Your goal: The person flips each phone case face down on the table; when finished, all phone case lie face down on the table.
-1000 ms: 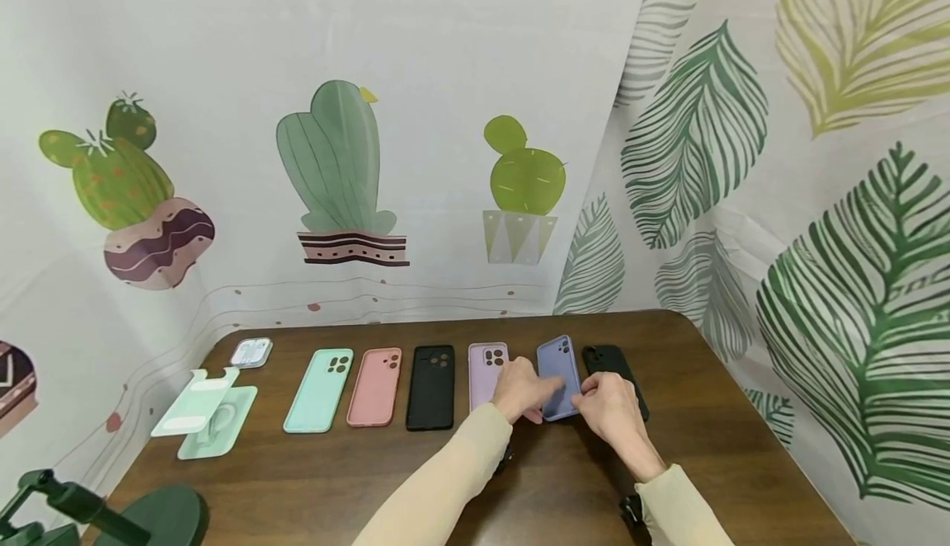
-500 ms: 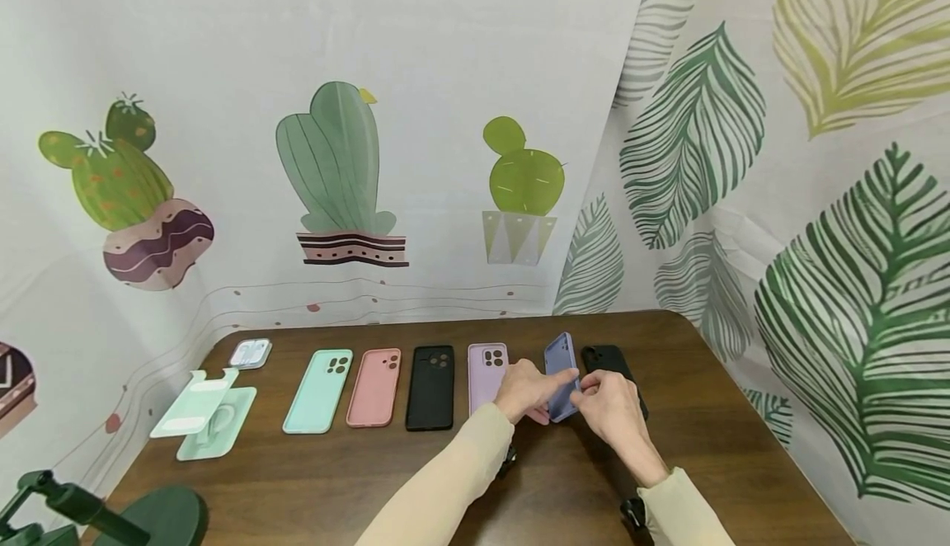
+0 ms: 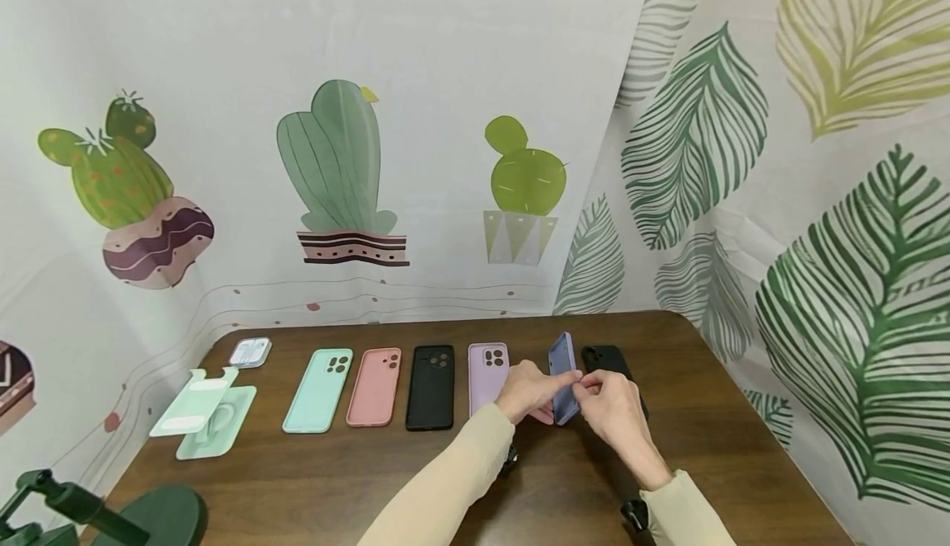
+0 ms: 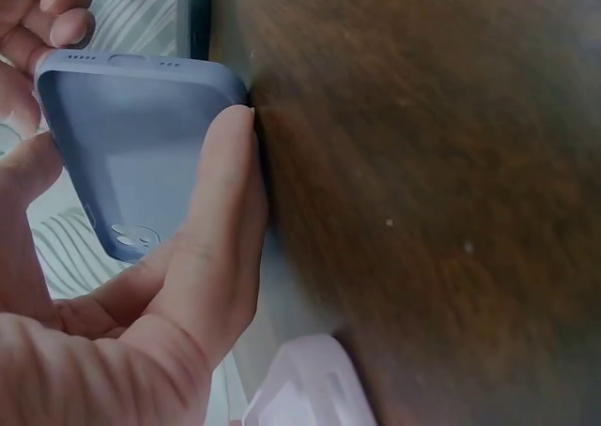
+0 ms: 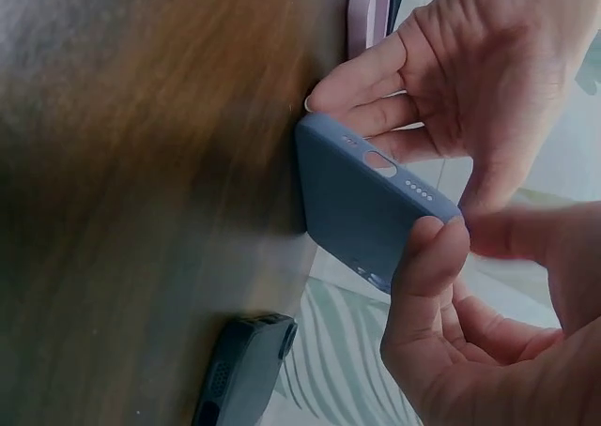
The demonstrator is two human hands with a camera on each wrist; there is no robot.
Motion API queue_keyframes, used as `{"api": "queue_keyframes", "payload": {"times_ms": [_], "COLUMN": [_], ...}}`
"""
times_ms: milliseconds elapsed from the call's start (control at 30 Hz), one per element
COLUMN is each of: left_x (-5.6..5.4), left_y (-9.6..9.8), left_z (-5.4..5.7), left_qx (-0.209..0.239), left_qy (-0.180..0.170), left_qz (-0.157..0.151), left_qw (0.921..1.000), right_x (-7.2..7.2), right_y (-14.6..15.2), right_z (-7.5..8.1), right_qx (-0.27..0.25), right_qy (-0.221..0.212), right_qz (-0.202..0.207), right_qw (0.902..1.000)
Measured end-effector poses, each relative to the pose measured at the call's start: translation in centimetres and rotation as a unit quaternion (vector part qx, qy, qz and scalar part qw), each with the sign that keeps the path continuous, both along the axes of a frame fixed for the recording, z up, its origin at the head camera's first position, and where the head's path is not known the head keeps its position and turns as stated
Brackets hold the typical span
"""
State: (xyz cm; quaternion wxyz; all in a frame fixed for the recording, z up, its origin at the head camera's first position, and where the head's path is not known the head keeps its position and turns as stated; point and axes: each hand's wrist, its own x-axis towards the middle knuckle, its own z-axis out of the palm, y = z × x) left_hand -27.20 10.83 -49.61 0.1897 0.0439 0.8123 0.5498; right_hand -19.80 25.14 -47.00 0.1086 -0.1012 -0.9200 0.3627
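A slate-blue phone case (image 3: pixel 562 373) stands tilted on one long edge at the right of the desk, its hollow inside facing left. My left hand (image 3: pixel 525 389) spans it, with fingers along the lower edge and the thumb reaching to the raised edge. At that raised edge, my right hand (image 3: pixel 610 408) pinches the case between thumb and fingers. In the right wrist view the case's port end (image 5: pixel 380 163) faces the camera, the pinch at its corner. Beside my left hand lies a lilac phone case (image 3: pixel 486 369), partly covered. A black phone case (image 3: pixel 610 360) lies behind my right hand.
Leftward along the brown desk (image 3: pixel 334 480) lie a black case (image 3: pixel 430 389), a pink case (image 3: pixel 374 388) and a mint case (image 3: pixel 317 391). A mint folding stand (image 3: pixel 211 414), a small white box (image 3: pixel 251 352) and a green lamp base (image 3: pixel 159 517) occupy the left side.
The slate-blue case has tipped up from lying inclined to standing nearly on its long edge, moving slightly right. My left thumb has shifted from over its inside toward the raised edge.
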Motion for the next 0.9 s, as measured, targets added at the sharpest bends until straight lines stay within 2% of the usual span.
{"api": "queue_keyframes", "payload": {"times_ms": [100,267,367,467,700,900], "left_x": [0.1,0.1,0.1,-0.1,-0.5,-0.8], "left_y": [-0.4,-1.1,-1.5,-1.8,-2.4,-3.0], "left_z": [0.3,0.7,0.9,1.1,1.4,1.4], "left_qx": [0.020,0.061,0.076,0.085,0.111,0.123], "left_qy": [-0.007,-0.032,-0.035,-0.025,-0.007,-0.012], "left_qz": [-0.011,-0.029,-0.026,-0.016,0.002,0.006], "left_qw": [0.9997,0.9972,0.9961,0.9959,0.9937,0.9924], "right_x": [0.0,0.0,-0.1,-0.2,-0.5,-0.7], "right_y": [-0.1,-0.3,-0.6,-0.8,-1.2,-1.3], "right_z": [-0.1,-0.7,-1.2,-1.7,-2.4,-2.6], "right_qx": [-0.026,-0.064,-0.082,-0.091,-0.077,-0.055], "right_qy": [-0.010,-0.058,-0.076,-0.086,-0.099,-0.108], "right_qz": [0.006,0.035,0.050,0.052,0.060,0.069], "right_qw": [0.9996,0.9956,0.9925,0.9907,0.9902,0.9902]}}
